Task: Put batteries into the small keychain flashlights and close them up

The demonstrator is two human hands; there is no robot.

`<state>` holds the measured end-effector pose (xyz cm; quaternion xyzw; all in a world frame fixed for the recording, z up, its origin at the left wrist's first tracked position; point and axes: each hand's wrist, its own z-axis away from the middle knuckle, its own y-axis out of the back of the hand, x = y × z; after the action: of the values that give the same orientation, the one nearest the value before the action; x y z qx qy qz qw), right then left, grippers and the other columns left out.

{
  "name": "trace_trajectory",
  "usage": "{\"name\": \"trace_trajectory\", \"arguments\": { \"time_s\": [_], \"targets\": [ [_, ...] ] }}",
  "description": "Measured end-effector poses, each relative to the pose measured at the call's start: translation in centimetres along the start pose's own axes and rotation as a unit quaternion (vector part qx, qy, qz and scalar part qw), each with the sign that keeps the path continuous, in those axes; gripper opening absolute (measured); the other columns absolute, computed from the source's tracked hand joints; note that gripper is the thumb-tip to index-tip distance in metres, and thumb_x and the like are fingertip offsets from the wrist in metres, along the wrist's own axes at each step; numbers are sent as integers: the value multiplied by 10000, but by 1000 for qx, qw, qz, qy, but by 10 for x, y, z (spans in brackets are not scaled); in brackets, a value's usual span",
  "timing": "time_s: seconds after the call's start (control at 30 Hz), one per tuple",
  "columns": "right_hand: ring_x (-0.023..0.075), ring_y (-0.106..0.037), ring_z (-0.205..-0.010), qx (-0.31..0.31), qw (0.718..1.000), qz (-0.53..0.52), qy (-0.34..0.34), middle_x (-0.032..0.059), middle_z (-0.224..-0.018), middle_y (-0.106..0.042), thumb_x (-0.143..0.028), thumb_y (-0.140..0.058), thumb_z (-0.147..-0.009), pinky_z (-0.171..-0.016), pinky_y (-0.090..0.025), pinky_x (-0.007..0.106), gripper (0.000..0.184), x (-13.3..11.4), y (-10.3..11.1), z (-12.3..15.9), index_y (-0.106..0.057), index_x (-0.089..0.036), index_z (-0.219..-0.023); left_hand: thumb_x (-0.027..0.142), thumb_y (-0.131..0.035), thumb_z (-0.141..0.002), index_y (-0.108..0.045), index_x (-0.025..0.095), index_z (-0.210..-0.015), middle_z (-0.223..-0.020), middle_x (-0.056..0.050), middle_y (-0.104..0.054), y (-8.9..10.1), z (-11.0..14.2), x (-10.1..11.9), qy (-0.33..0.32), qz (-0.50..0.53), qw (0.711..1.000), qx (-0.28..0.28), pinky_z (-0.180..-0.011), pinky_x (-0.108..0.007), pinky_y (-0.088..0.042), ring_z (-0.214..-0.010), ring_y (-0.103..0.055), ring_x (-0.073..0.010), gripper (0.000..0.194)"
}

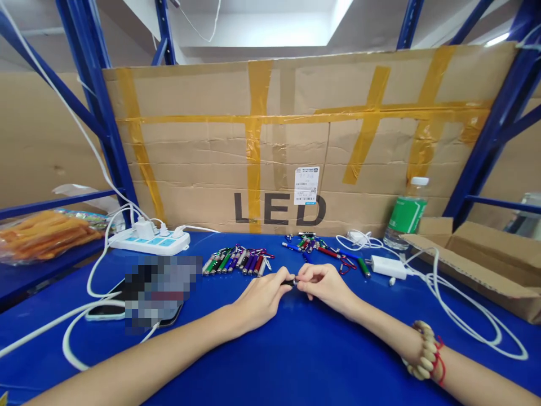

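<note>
My left hand [264,296] is closed around a small dark keychain flashlight [289,282], most of it covered by the fingers. At the flashlight's right end, the fingertips of my right hand [324,286] are pinched together on a small bright part too tiny to make out. Just behind my left hand lies a neat row of keychain flashlights [232,263] in green, blue, purple, red, black and silver, with small carabiner clips at their far ends. A loose pile of similar flashlights and clips [313,243] lies behind my right hand, a green one [363,267] at its right edge.
Phones [105,311] and a white power strip [156,242] with cables are on the left. At right are a white adapter [387,267], looped white cables [454,313], a green-labelled bottle [404,217] and an open cardboard box [490,265]. A tall cardboard sheet [203,169] stands behind.
</note>
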<state>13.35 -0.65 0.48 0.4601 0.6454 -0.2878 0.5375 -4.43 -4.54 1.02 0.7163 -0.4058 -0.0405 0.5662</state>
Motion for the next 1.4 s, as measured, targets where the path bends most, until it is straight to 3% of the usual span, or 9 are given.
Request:
{"name": "trace_trajectory", "arguments": {
  "time_s": [0.4,0.63,0.83,1.1,1.27,1.4],
  "targets": [
    [37,-416,-440,-17,999,8,-39,-18,-673,-551,-490,-736,-568,-440,-325,207,394,8,-2,-10,-568,-135,-603,159,-357,-880,-465,212,-856,-895,-38,-650,-12,-5,-10,-11,-78,993,91,-690,-259,-488,-815,-623,-173,122],
    [52,-417,-430,-8,996,5,-93,-36,-551,-528,-489,-773,-482,-436,-308,211,410,2,1,-8,-573,-144,-580,169,-386,-872,-493,210,-820,-822,-21,-643,-13,-6,-12,-15,-81,993,90,-657,-245,-479,-751,-614,-161,126],
    [46,-404,-435,-13,994,-13,-110,-40,-534,-532,-410,-787,-510,-442,-277,207,338,0,6,-4,-597,-139,-575,210,-422,-882,-519,225,-958,-944,-5,-658,-10,-5,-8,-4,16,997,69,-742,-228,-484,-842,-624,-143,124],
    [48,-394,-421,-15,992,12,-125,-53,-448,-496,-461,-732,-578,-434,-266,204,351,-7,8,-1,-576,-146,-570,210,-416,-893,-494,275,-1176,-1144,14,-616,-9,-7,-9,-16,30,998,53,-883,-240,-456,-1008,-591,-138,301],
    [46,-393,-407,-10,995,36,-97,-63,-418,-471,-445,-718,-619,-417,-266,184,341,-3,7,-2,-548,-150,-606,227,-428,-884,-547,235,-1104,-1004,-2,-663,-9,-7,-8,4,26,997,77,-783,-232,-481,-842,-632,-142,251],
    [54,-455,-406,-8,997,72,-15,-57,-496,-517,-383,-723,-646,-417,-329,178,287,3,9,-1,-584,-155,-748,241,-402,-891,-550,240,-1052,-896,11,-672,-6,-7,-5,31,14,998,56,-667,-222,-465,-738,-630,-136,219]
  ]
}}
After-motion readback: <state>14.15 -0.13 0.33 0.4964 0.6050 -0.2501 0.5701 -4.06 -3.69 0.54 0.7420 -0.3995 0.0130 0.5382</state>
